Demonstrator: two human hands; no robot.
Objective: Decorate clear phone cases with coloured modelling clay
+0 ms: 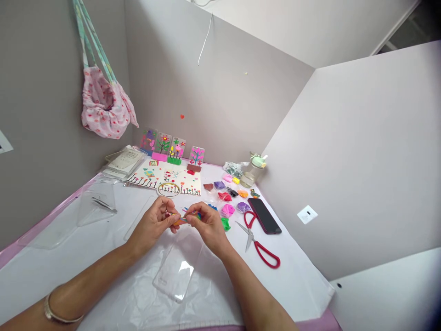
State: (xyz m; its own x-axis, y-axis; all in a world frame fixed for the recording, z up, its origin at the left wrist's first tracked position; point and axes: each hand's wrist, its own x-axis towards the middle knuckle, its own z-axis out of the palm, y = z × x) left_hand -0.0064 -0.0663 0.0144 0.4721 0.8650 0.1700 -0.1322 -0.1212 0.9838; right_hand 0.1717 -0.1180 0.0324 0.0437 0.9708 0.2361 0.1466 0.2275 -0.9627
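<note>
My left hand point(156, 223) and my right hand point(206, 225) meet above the table, fingers pinched together on a small orange piece of clay point(179, 221). A few thin coloured sticks point(190, 212) show between the fingertips of my right hand. Just below the hands a clear phone case point(177, 271) lies flat on crinkled plastic sheet. Small bags of coloured clay point(227, 198) lie to the right of my hands.
Red-handled scissors point(258, 243) and a dark phone point(263, 216) lie at the right. A decorated card point(168, 180) and several decorated cases point(172, 151) stand at the back. A glass bottle point(253, 171) stands by the right wall, tweezers point(103, 204) at left, a pink bag point(103, 103) hangs.
</note>
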